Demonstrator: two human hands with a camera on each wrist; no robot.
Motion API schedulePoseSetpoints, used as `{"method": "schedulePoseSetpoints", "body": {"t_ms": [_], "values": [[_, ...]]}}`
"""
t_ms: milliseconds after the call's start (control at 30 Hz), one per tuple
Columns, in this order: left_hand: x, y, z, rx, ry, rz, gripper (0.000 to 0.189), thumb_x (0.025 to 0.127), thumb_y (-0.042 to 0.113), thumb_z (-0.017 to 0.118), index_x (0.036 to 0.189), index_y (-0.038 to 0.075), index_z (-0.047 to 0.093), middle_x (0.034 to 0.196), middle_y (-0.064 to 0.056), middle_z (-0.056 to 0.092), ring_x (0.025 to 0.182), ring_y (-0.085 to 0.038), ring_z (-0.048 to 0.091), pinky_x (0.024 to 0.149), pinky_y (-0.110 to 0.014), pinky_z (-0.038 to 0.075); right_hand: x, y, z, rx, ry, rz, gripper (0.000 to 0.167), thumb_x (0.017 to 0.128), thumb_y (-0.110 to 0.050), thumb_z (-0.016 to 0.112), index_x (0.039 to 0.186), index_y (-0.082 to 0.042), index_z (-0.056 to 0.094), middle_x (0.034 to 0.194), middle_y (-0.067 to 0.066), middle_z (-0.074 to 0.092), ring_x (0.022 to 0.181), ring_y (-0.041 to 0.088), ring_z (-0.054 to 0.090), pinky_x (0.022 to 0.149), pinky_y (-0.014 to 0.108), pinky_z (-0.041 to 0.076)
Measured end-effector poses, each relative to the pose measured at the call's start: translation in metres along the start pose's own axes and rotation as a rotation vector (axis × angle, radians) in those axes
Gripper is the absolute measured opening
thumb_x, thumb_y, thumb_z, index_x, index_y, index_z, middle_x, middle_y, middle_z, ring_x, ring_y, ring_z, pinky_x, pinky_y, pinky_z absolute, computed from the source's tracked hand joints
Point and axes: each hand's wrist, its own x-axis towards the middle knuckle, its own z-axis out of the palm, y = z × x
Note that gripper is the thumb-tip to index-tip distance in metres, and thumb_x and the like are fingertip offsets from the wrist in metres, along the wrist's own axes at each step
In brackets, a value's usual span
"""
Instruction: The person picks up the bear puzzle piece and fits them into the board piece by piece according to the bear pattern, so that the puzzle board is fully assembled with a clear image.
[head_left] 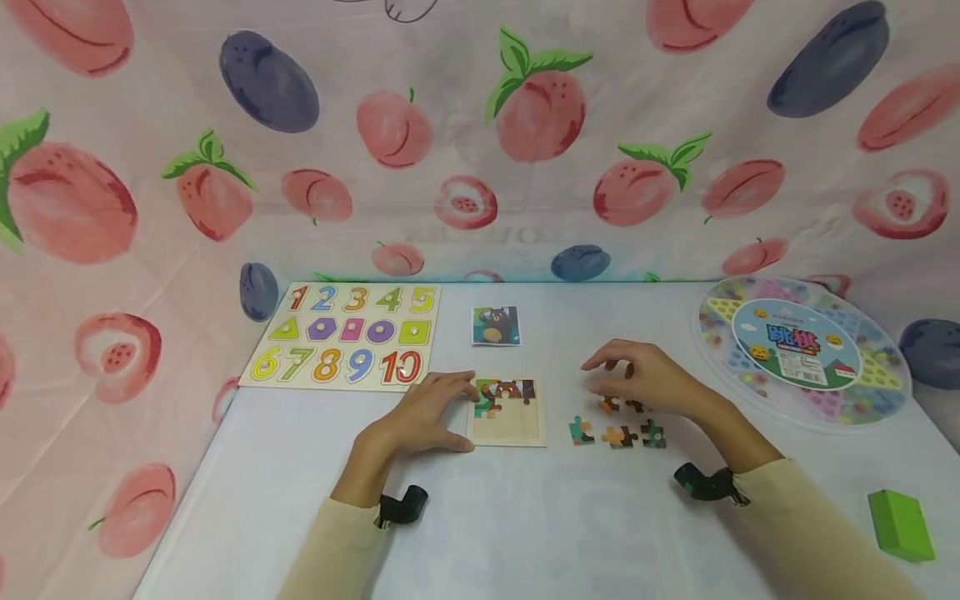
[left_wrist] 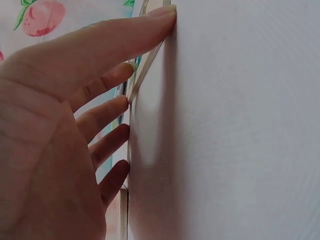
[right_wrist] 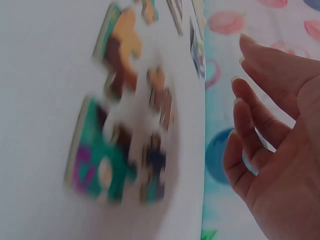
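A square wooden jigsaw board (head_left: 513,429) lies on the white table, with bear-picture pieces (head_left: 487,406) fitted along its top and upper left. My left hand (head_left: 422,414) rests at its left side, thumb by the lower corner and index finger at the upper left. In the left wrist view those fingers (left_wrist: 107,111) are spread and fairly straight. To the right of the board lie several loose jigsaw pieces (head_left: 619,437). Over the upper ones hovers my right hand (head_left: 651,379), fingers loosely bent, nothing between them. The right wrist view shows blurred pieces (right_wrist: 102,157) below that hand.
A small bear picture card (head_left: 495,326) lies behind the board. The number-and-shape puzzle (head_left: 337,337) is at the back left. At the back right sits a round Chinese checkers box (head_left: 802,350), with a green block (head_left: 901,525) near the right edge. A fruit-print cloth hangs behind.
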Motion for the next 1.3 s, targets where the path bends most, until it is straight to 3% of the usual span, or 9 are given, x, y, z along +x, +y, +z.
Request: {"method": "schedulePoseSetpoints", "body": {"t_ms": [133,233,300,500,767,1000,1200,1300], "values": [[-0.001,0.0,0.0,-0.007,0.003,0.002,0.057,0.076,0.033,0.089,0.125,0.024,0.062,0.166,0.0,0.038,0.152,-0.03,0.034,0.125,-0.06,0.027,-0.01,0.012,-0.006,-0.061,0.013,0.04,0.031,0.088,-0.027,0.08,0.116,-0.015,0.075,0.12,0.004,0.073,0.116,0.028,0.062,0.09,0.04,0.056],[-0.001,0.0,0.0,-0.021,0.006,0.0,0.056,0.076,0.032,0.088,0.125,0.024,0.062,0.166,0.0,0.038,0.153,-0.03,0.034,0.125,-0.06,0.027,-0.015,0.02,-0.005,-0.094,0.007,0.057,0.034,0.085,-0.029,0.083,0.115,-0.015,0.075,0.121,0.005,0.074,0.122,0.033,0.061,0.1,0.057,0.052],[-0.001,0.0,0.001,-0.025,0.008,-0.001,0.056,0.076,0.032,0.088,0.125,0.024,0.062,0.166,-0.001,0.038,0.152,-0.03,0.034,0.125,-0.06,0.027,-0.018,0.026,-0.003,-0.11,0.0,0.06,0.037,0.083,-0.031,0.084,0.115,-0.015,0.075,0.122,0.006,0.074,0.123,0.034,0.06,0.103,0.06,0.05],[-0.002,0.0,0.002,-0.034,0.006,-0.005,0.056,0.076,0.032,0.089,0.125,0.024,0.062,0.166,0.0,0.037,0.152,-0.03,0.034,0.125,-0.06,0.027,-0.021,0.034,0.006,-0.142,0.007,0.009,0.037,0.078,-0.033,0.088,0.109,-0.018,0.076,0.115,0.001,0.076,0.115,0.029,0.061,0.1,0.056,0.049],[-0.002,0.0,0.002,-0.038,0.008,-0.002,0.057,0.076,0.031,0.088,0.127,0.024,0.063,0.166,0.0,0.037,0.153,-0.03,0.033,0.126,-0.059,0.026,-0.019,0.03,0.011,-0.215,0.035,0.035,0.031,0.075,-0.035,0.09,0.102,-0.025,0.077,0.111,0.0,0.074,0.113,0.03,0.058,0.096,0.064,0.04],[-0.002,0.0,0.002,-0.041,0.006,-0.002,0.057,0.076,0.031,0.088,0.126,0.023,0.063,0.166,0.0,0.038,0.153,-0.03,0.033,0.125,-0.06,0.026,-0.02,0.032,0.014,-0.187,0.033,0.064,0.028,0.078,-0.031,0.088,0.103,-0.025,0.078,0.109,-0.003,0.074,0.113,0.028,0.058,0.097,0.06,0.044],[-0.002,-0.001,0.002,-0.041,0.008,-0.004,0.057,0.076,0.031,0.089,0.126,0.024,0.062,0.166,0.0,0.038,0.154,-0.03,0.032,0.125,-0.061,0.026,-0.02,0.032,0.014,-0.188,0.038,0.041,0.026,0.079,-0.031,0.088,0.102,-0.025,0.078,0.109,-0.003,0.075,0.115,0.031,0.058,0.097,0.061,0.045],[-0.002,-0.001,0.002,-0.036,0.014,-0.004,0.056,0.076,0.031,0.089,0.125,0.025,0.063,0.166,0.001,0.038,0.153,-0.029,0.033,0.125,-0.06,0.026,-0.02,0.032,0.013,-0.183,0.045,0.031,0.025,0.079,-0.029,0.088,0.102,-0.024,0.078,0.108,-0.003,0.075,0.113,0.028,0.059,0.095,0.056,0.048]]}}
